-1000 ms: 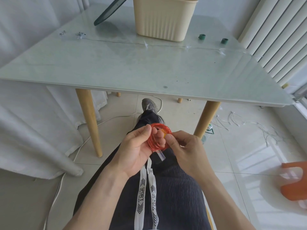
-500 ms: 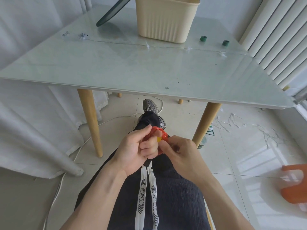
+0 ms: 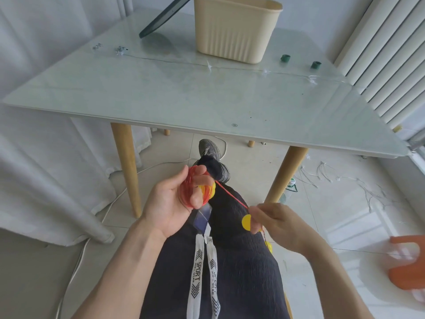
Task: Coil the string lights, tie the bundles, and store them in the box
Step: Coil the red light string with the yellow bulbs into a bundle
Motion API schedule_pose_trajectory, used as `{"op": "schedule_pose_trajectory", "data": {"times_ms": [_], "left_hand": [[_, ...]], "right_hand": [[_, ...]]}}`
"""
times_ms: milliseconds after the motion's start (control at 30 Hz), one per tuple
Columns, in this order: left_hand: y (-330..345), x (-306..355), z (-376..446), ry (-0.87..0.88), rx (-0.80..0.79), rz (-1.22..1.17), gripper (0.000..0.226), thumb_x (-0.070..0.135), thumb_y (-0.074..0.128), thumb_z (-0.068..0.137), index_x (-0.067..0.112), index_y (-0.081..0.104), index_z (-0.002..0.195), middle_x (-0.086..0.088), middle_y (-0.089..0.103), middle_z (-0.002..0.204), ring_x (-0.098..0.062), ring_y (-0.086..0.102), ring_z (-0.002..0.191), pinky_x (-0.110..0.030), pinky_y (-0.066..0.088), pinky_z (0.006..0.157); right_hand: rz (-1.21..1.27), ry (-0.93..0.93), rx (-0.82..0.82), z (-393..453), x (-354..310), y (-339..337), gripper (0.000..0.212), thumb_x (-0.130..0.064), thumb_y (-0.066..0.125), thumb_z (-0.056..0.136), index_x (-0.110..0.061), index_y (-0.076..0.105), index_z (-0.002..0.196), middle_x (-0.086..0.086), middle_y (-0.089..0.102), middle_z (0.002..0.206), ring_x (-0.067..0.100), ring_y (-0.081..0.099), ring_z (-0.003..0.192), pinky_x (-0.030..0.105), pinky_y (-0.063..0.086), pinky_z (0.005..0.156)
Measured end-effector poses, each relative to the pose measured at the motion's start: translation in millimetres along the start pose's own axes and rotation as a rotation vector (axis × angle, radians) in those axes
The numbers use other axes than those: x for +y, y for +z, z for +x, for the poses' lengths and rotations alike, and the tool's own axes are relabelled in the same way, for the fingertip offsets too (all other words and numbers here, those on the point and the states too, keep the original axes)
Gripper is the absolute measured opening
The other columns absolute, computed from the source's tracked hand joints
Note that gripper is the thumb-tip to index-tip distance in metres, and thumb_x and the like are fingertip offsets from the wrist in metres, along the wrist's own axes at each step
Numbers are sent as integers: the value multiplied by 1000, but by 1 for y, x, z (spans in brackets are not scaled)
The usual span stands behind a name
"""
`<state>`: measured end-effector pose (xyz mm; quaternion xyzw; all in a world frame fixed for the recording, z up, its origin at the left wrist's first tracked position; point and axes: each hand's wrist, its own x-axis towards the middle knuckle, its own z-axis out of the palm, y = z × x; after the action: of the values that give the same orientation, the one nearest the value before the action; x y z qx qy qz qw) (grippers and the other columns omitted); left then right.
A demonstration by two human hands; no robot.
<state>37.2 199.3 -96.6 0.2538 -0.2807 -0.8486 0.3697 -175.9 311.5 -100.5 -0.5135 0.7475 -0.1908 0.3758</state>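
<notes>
My left hand [image 3: 171, 201] grips a small coil of red string lights [image 3: 186, 192] with yellow discs tucked in it, held over my lap. A taut red strand [image 3: 231, 194] runs from the coil down to my right hand [image 3: 279, 223], which pinches it beside a yellow disc [image 3: 246, 222]. More of the strand with another yellow disc hangs below that hand. The beige ribbed box [image 3: 232, 31] stands at the far side of the glass table [image 3: 161, 104]. A second thin string of clear lights [image 3: 230, 68] lies stretched across the tabletop.
Two green rolls [image 3: 285, 58] [image 3: 316, 65] sit right of the box. A dark round lid [image 3: 161, 18] leans at the back. White cable ties [image 3: 322, 171] litter the floor at right, near an orange stool [image 3: 407, 265]. A curtain [image 3: 46, 180] hangs left; a radiator [image 3: 386, 54] stands right.
My hands were together on the coil; my right hand has now pulled away to the lower right, drawing out a length of red strand with a yellow disc.
</notes>
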Motion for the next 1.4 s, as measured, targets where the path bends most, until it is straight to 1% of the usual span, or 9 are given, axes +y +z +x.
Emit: {"op": "schedule_pose_trajectory", "data": {"times_ms": [100, 200, 367, 567, 733, 933, 1100, 1267, 1400], "left_hand": [[-4, 4, 0, -8, -36, 100, 44, 30, 39, 94, -5, 61, 109, -22, 73, 104, -15, 58, 45, -18, 39, 43], [-5, 2, 1, -52, -55, 142, 55, 36, 38, 95, -9, 52, 125, -26, 66, 122, -26, 73, 74, -21, 47, 49], [-3, -3, 4, -45, -40, 43, 51, 33, 39, 97, -8, 57, 120, -29, 67, 116, -42, 70, 98, -45, 59, 88], [0, -11, 2, -12, -33, 53, 39, 18, 48, 93, -10, 62, 116, -25, 73, 92, -44, 70, 99, -47, 57, 92], [3, -15, 2, -24, -95, 78, 32, 13, 59, 89, -6, 69, 113, -32, 66, 116, -47, 62, 115, -54, 51, 99], [12, -21, 2, -60, -93, 233, 35, 10, 50, 94, -9, 58, 122, -29, 65, 122, -47, 66, 106, -48, 58, 88], [15, -28, 0, -158, -193, 499, 27, 2, 46, 101, -2, 55, 125, -17, 72, 113, -36, 67, 100, -43, 52, 86], [21, -24, -6, -247, -460, 584, 35, 20, 41, 101, -8, 59, 92, -19, 62, 62, -29, 57, 49, -25, 39, 44], [21, -16, -7, -322, -493, 754, 59, 45, 32, 105, 16, 70, 70, -13, 51, 51, -15, 26, 34, -19, 22, 37]], "right_hand": [[-24, 40, -3, -4, 11, -6, 40, -40, 48, 101, -16, 64, 73, -6, 73, 71, 13, 55, 60, 24, 44, 60], [11, 1, 158, -5, 15, -4, 34, -35, 55, 97, -14, 66, 72, -5, 60, 53, 21, 58, 55, 33, 45, 57], [44, -140, 168, -11, 12, 7, 16, -31, 64, 94, -32, 74, 82, -7, 38, 51, 10, 33, 49, 21, 29, 50], [-62, -221, 55, -15, -8, 23, 17, -21, 63, 93, -31, 77, 96, -8, 52, 53, 7, 45, 50, 14, 36, 53], [-246, -301, 35, -23, -25, 33, 21, -23, 56, 95, -29, 74, 105, -16, 47, 48, 2, 52, 56, 13, 37, 55], [-320, -378, 17, -40, -48, 27, 25, -29, 51, 99, -31, 72, 111, -24, 42, 57, -10, 48, 62, 13, 35, 61], [-290, -500, 41, -40, -61, 6, 17, -21, 60, 96, -31, 74, 92, -23, 60, 75, -9, 51, 68, 11, 38, 61], [-252, -548, 139, -32, -60, -3, 14, -14, 66, 90, -22, 70, 79, -17, 62, 67, -1, 57, 65, 8, 38, 62], [-24, -450, 115, -26, -55, -1, 21, -25, 74, 88, -29, 54, 83, -8, 69, 67, 12, 62, 62, 18, 46, 58]]}}
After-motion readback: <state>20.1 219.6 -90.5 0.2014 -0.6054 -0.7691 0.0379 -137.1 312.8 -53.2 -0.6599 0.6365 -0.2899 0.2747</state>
